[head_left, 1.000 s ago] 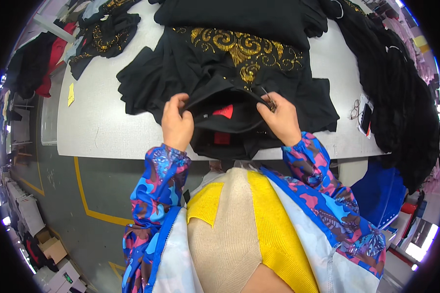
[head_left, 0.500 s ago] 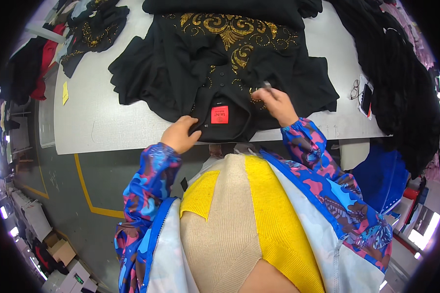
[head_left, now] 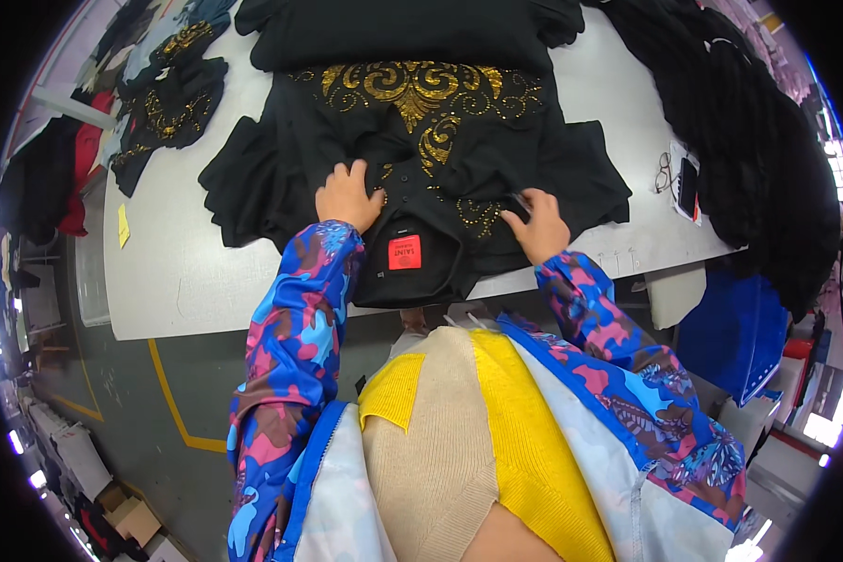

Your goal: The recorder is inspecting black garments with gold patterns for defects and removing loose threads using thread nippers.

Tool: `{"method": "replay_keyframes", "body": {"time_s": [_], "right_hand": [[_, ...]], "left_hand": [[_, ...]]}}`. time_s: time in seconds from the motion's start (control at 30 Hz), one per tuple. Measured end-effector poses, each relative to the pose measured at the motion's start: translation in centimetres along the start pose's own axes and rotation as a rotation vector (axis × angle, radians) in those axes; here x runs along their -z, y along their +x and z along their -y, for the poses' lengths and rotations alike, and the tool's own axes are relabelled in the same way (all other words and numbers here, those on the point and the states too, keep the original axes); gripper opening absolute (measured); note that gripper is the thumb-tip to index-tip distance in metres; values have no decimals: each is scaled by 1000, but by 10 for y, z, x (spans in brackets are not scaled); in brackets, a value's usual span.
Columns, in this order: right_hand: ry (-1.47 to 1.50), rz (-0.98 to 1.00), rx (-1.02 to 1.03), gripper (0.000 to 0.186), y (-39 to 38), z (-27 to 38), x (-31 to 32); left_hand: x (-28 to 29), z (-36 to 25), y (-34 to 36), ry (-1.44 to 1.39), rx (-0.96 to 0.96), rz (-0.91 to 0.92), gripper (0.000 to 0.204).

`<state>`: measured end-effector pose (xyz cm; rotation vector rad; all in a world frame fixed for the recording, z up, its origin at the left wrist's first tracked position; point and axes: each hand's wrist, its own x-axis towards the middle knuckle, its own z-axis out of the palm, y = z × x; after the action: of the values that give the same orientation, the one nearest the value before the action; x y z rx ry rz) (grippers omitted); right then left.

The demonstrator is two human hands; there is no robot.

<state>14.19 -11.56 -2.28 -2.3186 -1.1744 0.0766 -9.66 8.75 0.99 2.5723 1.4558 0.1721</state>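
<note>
A black polo shirt [head_left: 525, 178] with gold sequin scrollwork lies on the table, its collar toward me. A red label [head_left: 405, 252] shows inside the neck. My left hand [head_left: 348, 199] rests on the shirt left of the button placket, fingers apart and thumb beside the gold sequins. Over the sequins right of the collar is my right hand [head_left: 539, 228], closed around a small dark metal tool [head_left: 519, 199]. Most of that tool is hidden by the fingers, so its kind cannot be made out.
The white table [head_left: 159, 290] carries another sequined black garment [head_left: 173, 108] at far left and a yellow slip [head_left: 124, 226]. At right lie glasses [head_left: 663, 173], a phone [head_left: 688, 185] and a heap of black fabric [head_left: 759, 150]. A blue bin [head_left: 731, 332] stands below.
My left hand has moved from the collar edge up beside the placket. My right hand keeps the small tool over the sequins. The whole view has shifted slightly.
</note>
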Motion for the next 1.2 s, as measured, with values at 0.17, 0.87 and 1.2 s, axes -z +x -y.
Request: {"method": "replay_keyframes", "body": {"time_s": [0.17,0.87,1.2], "right_hand": [[285,59,-121,20,29,-48,5],[269,317,-9,20,19,-79,18],[169,-716,-352,35,37,-165,65]], "left_hand": [[-18,93,-7,-965,420,-417,16],[4,135,-44,78,474,-312,53],[27,-9,-122,-141,-513,68,37]]}}
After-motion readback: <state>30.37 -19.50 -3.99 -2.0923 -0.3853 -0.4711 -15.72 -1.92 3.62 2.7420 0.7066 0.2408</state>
